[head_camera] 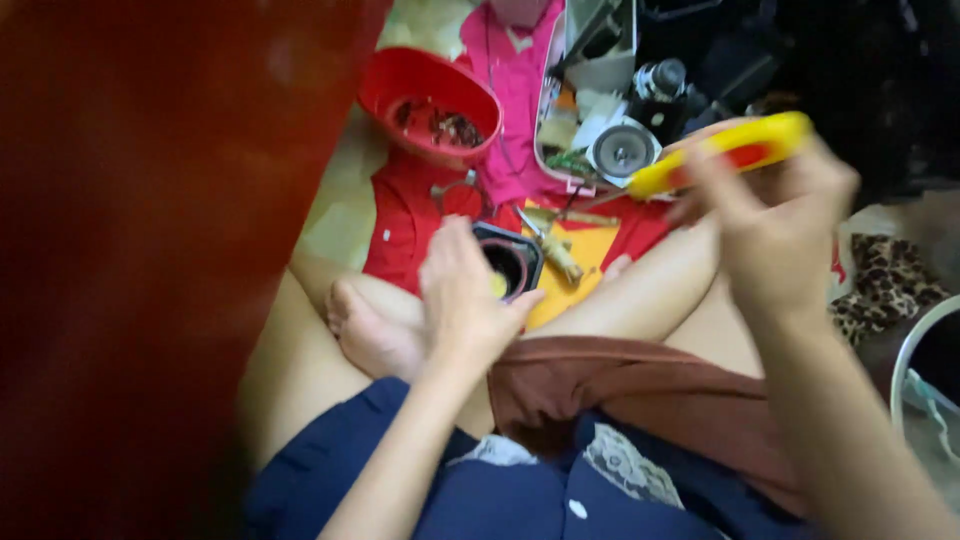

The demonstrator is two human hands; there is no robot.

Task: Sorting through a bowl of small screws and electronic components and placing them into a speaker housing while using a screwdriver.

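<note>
While the person sits cross-legged on the floor, the head view shows the left hand (462, 300) curled around a small black housing (510, 262) with a yellow centre, pressing it against the bare foot (372, 328). The right hand (775, 225) is raised and closed on a yellow screwdriver (725, 152), its shaft slanting down to the left, well apart from the housing. Beyond the housing lie a red cloth (405, 215), a red bowl (428, 100) holding small dark bits, and a round speaker (622, 152). A blurred dark red surface (150, 250) fills the left side.
</note>
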